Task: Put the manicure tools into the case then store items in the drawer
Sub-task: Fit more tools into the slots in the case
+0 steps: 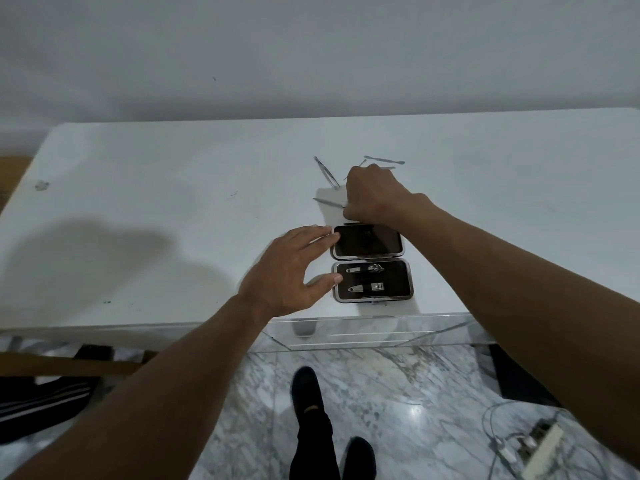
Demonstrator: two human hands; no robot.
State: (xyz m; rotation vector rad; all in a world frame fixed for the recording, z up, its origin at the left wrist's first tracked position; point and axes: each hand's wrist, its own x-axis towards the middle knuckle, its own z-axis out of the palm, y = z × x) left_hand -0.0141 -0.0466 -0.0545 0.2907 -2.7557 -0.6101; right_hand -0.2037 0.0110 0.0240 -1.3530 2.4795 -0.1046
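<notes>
Left hand [291,268], fingers spread wide, steadies the open case [367,241] near the counter [173,188] edge, 2 clippers [366,270] strapped inside, while the right hand [372,195], curled just behind it, pinches a thin tool [327,202], likely bound for the lid half.

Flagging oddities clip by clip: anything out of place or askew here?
Nothing damaged, but slim metal tools lie scattered at mixed angles beyond the open manicure case; only two nail clippers sit in its near half.
</notes>
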